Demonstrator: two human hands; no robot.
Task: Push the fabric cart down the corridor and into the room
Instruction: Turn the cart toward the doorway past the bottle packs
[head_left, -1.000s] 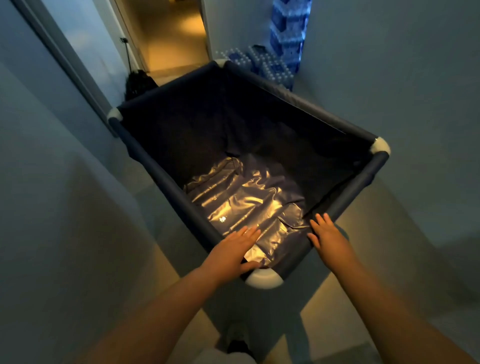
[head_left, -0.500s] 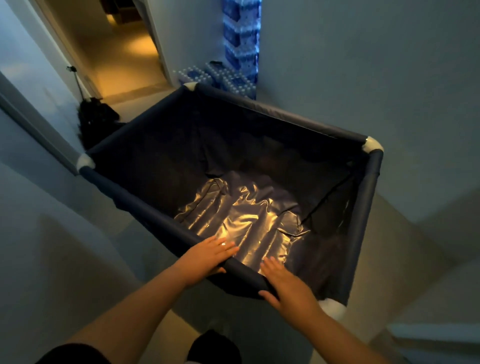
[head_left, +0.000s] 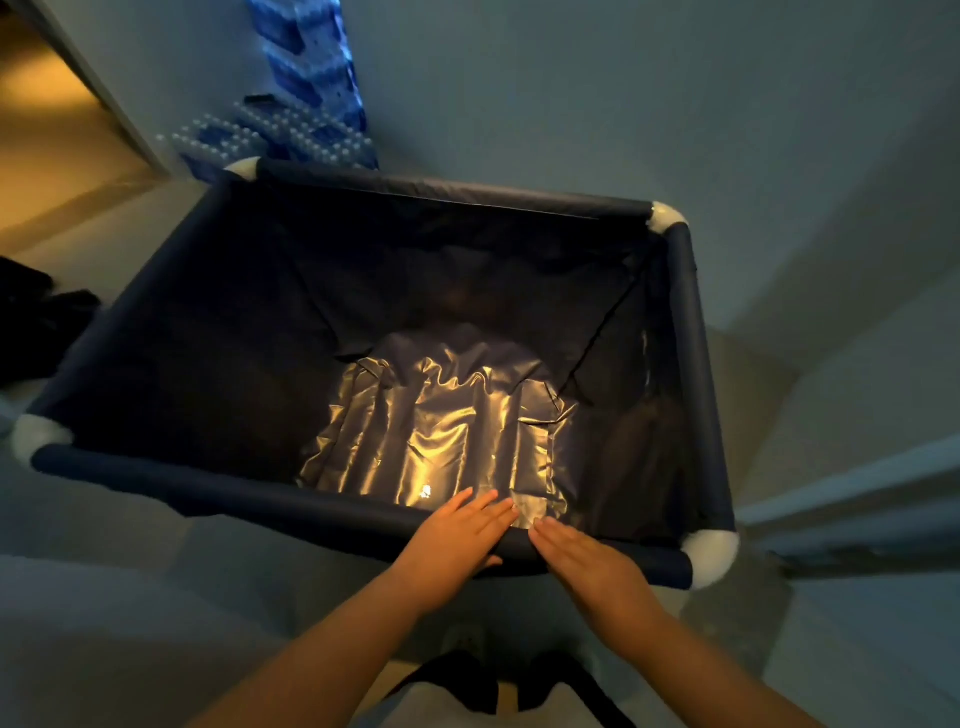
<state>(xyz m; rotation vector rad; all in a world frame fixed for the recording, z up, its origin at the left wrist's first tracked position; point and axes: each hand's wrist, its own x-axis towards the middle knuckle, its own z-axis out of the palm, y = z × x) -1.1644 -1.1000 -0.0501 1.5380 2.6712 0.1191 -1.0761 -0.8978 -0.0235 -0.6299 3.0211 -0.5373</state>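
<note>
Hands rest flat, fingers extended, gripping nothing: left hand (head_left: 454, 535) and right hand (head_left: 584, 558) side by side atop the fabric cart (head_left: 218, 493) near rail.

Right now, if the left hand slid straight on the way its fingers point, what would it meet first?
Probably the cart's shiny liner: the left hand lies flat on the near rail, fingers pointing forward-right over the basin.

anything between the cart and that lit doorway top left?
Partly. The dark blue fabric cart has shrink-wrapped water bottle packs on the floor just past its far-left corner, beside the warm-lit doorway. A dark bag lies left of the cart. Both hands rest on the near rail.
</note>
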